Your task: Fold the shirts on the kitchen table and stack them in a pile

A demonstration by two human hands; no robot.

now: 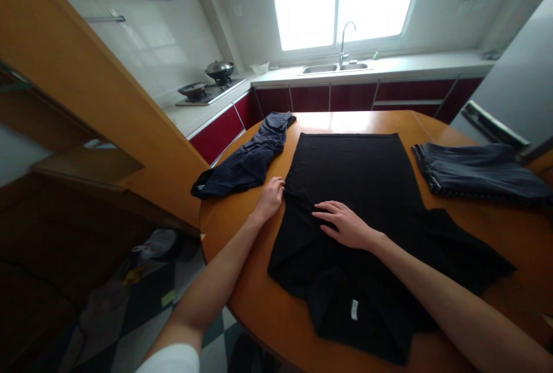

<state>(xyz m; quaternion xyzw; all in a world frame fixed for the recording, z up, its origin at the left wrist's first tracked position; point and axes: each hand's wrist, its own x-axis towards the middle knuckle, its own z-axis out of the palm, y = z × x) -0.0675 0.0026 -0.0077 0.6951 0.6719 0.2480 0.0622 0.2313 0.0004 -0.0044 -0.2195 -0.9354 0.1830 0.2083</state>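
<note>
A black shirt [349, 171] lies spread on the wooden table, its straight hem toward the window and its collar, with a small white label [354, 309], toward me. At the shirt's left edge, my left hand [271, 197] is closed, its curled fingers on the fabric. My right hand [343, 224] rests palm down on the middle of the shirt, fingers apart, beside some small wrinkles. One sleeve [469, 246] reaches out to the right; the left one appears folded or bunched near the table edge.
Dark blue clothing [250, 157] lies at the table's left, and a folded grey-blue stack [479, 168] at its right. The wooden table [246, 269] has a rounded edge. Beyond stand a stove with pans [219, 71], a sink [319, 68] and a counter.
</note>
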